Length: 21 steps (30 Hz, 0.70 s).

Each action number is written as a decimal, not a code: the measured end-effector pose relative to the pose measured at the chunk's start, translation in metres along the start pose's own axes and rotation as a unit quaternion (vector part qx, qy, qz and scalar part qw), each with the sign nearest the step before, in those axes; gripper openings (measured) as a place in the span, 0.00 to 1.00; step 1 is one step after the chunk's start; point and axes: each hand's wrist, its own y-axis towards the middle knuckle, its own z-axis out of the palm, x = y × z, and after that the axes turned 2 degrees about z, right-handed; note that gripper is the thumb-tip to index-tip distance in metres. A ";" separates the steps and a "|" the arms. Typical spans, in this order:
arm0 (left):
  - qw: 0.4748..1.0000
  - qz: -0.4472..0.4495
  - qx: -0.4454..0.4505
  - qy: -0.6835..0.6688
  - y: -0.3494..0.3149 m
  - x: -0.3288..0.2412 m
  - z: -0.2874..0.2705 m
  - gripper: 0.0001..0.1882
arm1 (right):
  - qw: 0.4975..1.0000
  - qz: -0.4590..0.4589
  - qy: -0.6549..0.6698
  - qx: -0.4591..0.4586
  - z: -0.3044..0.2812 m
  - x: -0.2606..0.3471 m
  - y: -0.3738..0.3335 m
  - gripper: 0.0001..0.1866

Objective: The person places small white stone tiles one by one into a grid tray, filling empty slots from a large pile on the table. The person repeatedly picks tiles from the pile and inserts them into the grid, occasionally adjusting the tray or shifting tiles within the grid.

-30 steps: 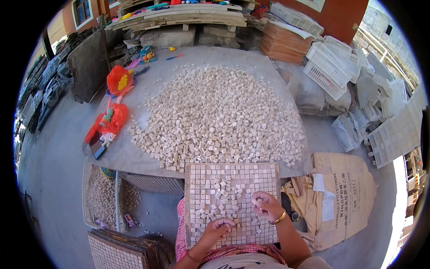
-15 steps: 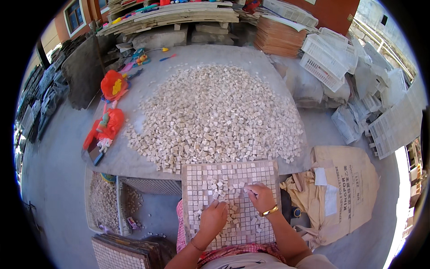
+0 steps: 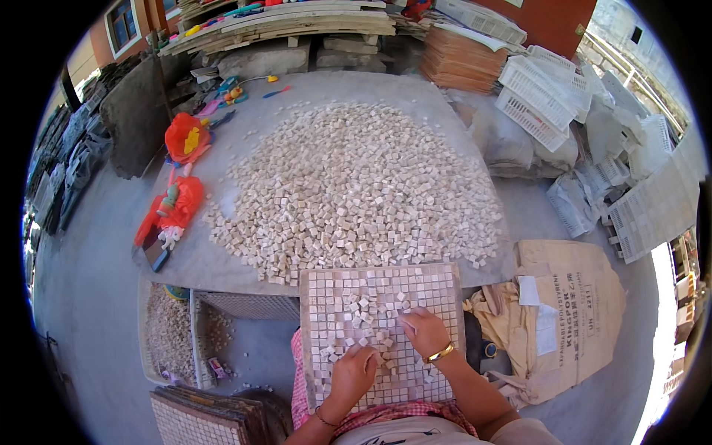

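A square mosaic tray point(image 3: 434, 285) rests on my lap, its grid largely filled with small pale stone tiles. Loose tiles point(image 3: 361, 308) lie scattered over its middle. My left hand point(image 3: 354, 377) is over the lower left of the grid, fingers curled together beside a few beige loose tiles; its fingertips are partly hidden. At the right of centre my right hand point(image 3: 426, 332), with a gold bangle at the wrist, has thumb and fingers pinched low over the grid. Whatever either hand grips is too small or hidden. Beyond the tray, a big heap of stone tiles point(image 3: 356, 193) covers the table.
Red plastic bags point(image 3: 182, 196) and a phone point(image 3: 156, 256) lie along the table's left edge. At lower left stand a white crate point(image 3: 150, 334) of tiles and stacked tile boards point(image 3: 196, 423). A tan sack point(image 3: 586, 319) is at right, white plastic crates point(image 3: 538, 111) behind it.
My left hand has moved slightly down and toward the right over the grid. The right hand has shifted a little left and down, fingers still pinched.
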 end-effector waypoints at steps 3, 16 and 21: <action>0.999 0.034 -0.016 0.012 0.001 0.002 0.006 0.06 | 0.999 0.017 -0.008 -0.030 0.013 0.004 -0.004 0.07; 0.991 0.079 -0.012 0.110 0.013 0.001 0.018 0.10 | 0.990 0.104 -0.002 -0.093 0.033 0.015 -0.004 0.11; 0.994 0.086 -0.026 0.058 0.005 0.003 0.016 0.07 | 0.989 0.111 0.055 -0.087 0.033 0.017 0.001 0.09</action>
